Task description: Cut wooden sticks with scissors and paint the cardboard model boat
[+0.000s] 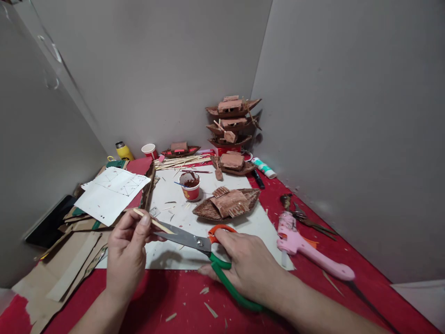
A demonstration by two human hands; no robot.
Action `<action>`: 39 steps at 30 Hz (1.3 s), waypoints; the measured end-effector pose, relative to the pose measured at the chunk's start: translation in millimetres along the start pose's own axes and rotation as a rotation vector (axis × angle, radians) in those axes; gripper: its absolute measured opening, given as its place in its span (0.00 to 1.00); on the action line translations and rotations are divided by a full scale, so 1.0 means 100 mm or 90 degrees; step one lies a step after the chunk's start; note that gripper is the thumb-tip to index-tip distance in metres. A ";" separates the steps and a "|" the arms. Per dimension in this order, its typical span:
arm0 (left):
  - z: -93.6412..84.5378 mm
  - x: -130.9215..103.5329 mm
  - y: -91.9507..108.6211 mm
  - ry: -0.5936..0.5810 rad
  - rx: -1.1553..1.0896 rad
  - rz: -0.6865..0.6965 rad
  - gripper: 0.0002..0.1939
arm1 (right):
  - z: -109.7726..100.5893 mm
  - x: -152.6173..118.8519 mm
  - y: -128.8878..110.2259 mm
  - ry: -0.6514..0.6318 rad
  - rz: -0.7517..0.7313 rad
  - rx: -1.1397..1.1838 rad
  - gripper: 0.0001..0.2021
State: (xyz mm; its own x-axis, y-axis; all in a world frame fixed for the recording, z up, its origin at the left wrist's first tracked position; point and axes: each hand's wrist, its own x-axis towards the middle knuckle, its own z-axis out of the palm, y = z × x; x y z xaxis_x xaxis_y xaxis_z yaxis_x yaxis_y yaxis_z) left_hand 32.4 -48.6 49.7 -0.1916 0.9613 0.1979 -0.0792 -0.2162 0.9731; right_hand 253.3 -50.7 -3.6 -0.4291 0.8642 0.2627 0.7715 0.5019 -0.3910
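Left grip (129,240) holds stick (161,226), right grip (248,257) holds scissors (191,240)

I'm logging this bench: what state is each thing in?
Left hand: pinching thin stick
Thin stick: held, angled
Right hand: gripping scissors
Scissors: held, handles apart
Paint cup: upright, brown inside
Yellow bottle: capped
Glue gun: lying down
Drawing sheet: marked with lines
Nearest boat: upright, roofed
White-and-green tube: lying down

Red table (167,297): surface contents

Clock centred on white sheet (167,191), which lies flat on the table. 8–9 o'clock: cardboard pile (69,260). 3–4: pink glue gun (313,253); pliers (304,215) near it, at 3. 1–2: tube (264,168), marker (258,178) just beside. 6: scattered scraps (210,310).
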 end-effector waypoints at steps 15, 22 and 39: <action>-0.05 0.00 0.02 0.034 0.061 0.028 0.07 | 0.00 0.04 0.01 0.042 -0.018 -0.038 0.16; -0.03 0.00 0.03 0.062 0.063 0.012 0.08 | 0.01 0.03 0.01 0.055 -0.015 -0.045 0.15; -0.03 0.02 0.04 0.051 0.054 0.000 0.08 | 0.02 0.02 0.02 0.008 0.013 -0.023 0.16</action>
State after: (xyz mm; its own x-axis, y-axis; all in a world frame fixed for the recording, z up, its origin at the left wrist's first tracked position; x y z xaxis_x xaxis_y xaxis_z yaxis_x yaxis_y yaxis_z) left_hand 29.1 -47.5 53.7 -0.2700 0.9436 0.1915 0.0026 -0.1982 0.9802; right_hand 253.0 -47.6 -5.2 -0.4069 0.8738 0.2662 0.7967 0.4820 -0.3645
